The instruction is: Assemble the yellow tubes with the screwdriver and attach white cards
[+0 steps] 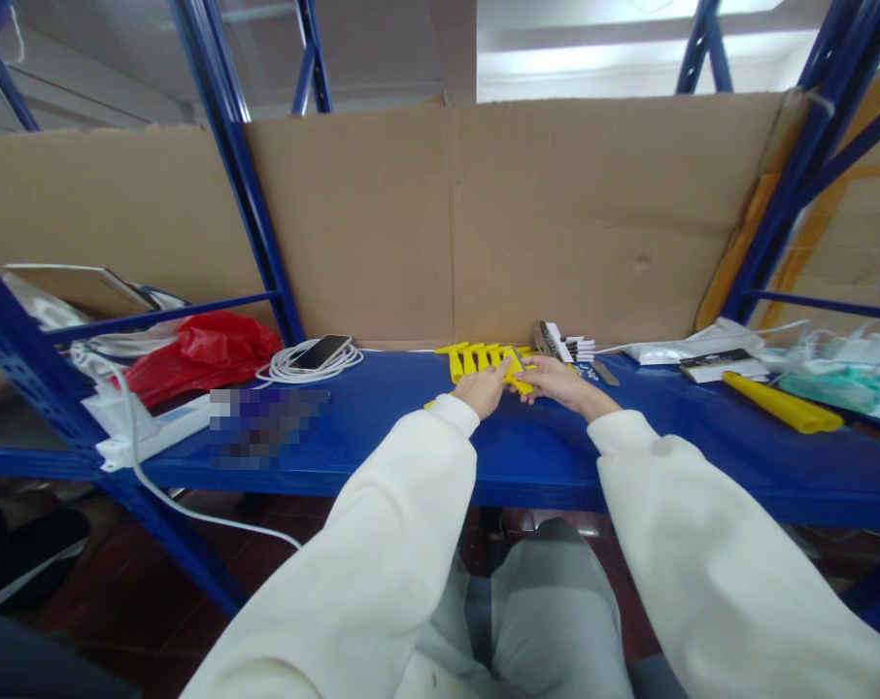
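Yellow piece (514,370) sits between left grip (482,390) and right grip (562,384), near the right end of the yellow row (470,360) on the blue shelf (389,388). Right grip pinches it; left grip touches its left side, closure cannot be told.

A red plastic bag (207,349) lies left of a phone (323,352) resting on a coiled white cable (278,368), with a cardboard panel (534,223) standing behind and crumpled green plastic (840,390) far right.
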